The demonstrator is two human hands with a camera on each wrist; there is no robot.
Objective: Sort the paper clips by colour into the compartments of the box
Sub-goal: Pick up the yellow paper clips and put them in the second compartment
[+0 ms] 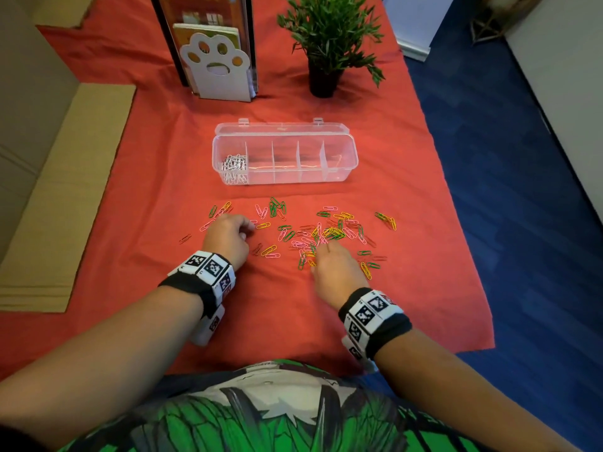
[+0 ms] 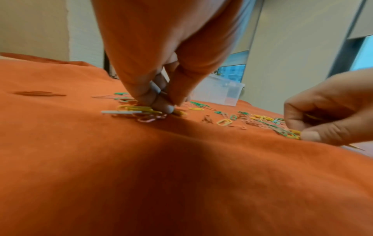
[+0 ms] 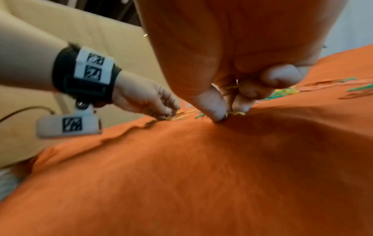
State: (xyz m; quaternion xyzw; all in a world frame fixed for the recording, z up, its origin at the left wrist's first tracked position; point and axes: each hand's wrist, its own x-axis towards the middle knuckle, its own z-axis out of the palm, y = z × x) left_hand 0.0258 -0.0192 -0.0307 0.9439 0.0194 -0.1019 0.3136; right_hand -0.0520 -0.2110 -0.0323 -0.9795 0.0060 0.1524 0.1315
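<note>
Paper clips (image 1: 303, 233) in green, yellow, pink and red lie scattered flat, pointing every way, on the orange-covered surface (image 1: 424, 256) near the box (image 1: 284, 154); too many to count. Left hand (image 1: 228, 238), knuckles up, fingertips (image 2: 161, 106) bunched together, pinches yellow clips. Right hand (image 1: 332, 267) pinches a yellow clip (image 3: 236, 113) against the cloth, more tucked in its curled fingers. One clear box, long axis left-right, five compartments; white clips (image 1: 235, 168) fill the leftmost.
</note>
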